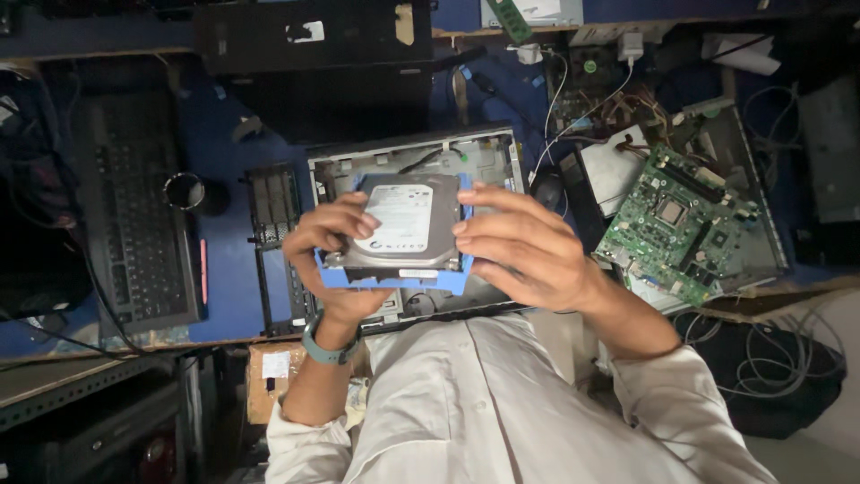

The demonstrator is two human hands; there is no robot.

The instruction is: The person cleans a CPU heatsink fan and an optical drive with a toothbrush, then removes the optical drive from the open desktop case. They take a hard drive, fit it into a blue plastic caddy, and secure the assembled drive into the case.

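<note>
At the far left a black keyboard [134, 224] lay flat on the blue worktop [228, 296], its keys in dull rows, and just beside it sat a small round metal-rimmed object [184, 190]. Next came a black slotted panel [273, 206], ribbed and rectangular, lying near the open grey computer case [502, 148]. That case was a shallow metal box with its lid off; a black cable ran along its inside rear wall, and most of its floor was hidden behind the hands.

The left hand [331, 246], a teal band on its wrist, was closed around the left edge of the blue plastic drive caddy [394, 276], fingers curled over the top and thumb beneath. In the caddy sat the hard drive [408, 224]: a flat rectangular block with a dull silver metal top, rounded contours and a white label covering much of its face. The caddy framed it on the sides and front like a thin blue tray. Drive and caddy were held up above the open case, tilted slightly toward the camera.

The right hand [524, 246] clasped the caddy's right edge, fingertips pressed on the drive's top.

To the right, a green circuit board [676, 224] with a square socket lay in a second opened metal chassis [748, 170], among loose wires.
</note>
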